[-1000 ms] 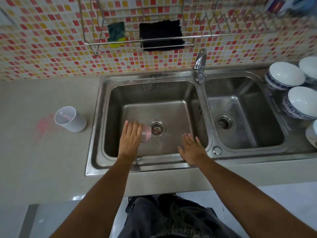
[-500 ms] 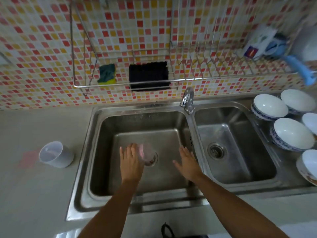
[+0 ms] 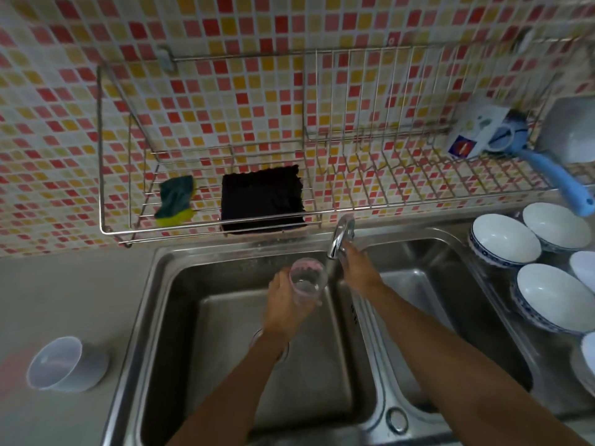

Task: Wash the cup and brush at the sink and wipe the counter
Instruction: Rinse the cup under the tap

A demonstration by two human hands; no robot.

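Note:
My left hand [image 3: 285,309] grips a clear cup [image 3: 305,280] with pink residue near its rim, held upright over the left sink basin [image 3: 206,375], just left of the spout. My right hand [image 3: 357,268] rests on the chrome tap [image 3: 341,235] at the divider between the basins, fingers wrapped at its lever. A thin stream of water seems to fall beside the cup. A blue-handled brush [image 3: 553,175] lies on the wire wall rack [image 3: 386,191] at the right. A pink stain [image 3: 13,358] marks the counter at far left.
A white cup [image 3: 64,365] lies tilted on the counter left of the sink. A green-yellow sponge [image 3: 175,201] and a black cloth [image 3: 262,199] sit in the rack. Several white bowls [image 3: 553,297] are stacked right of the right basin [image 3: 450,317]. A carton [image 3: 476,133] leans in the rack.
My left hand lifted the clear cup from the basin floor up to the spout. My right hand moved from the basin's front to the tap. The view tilted upward.

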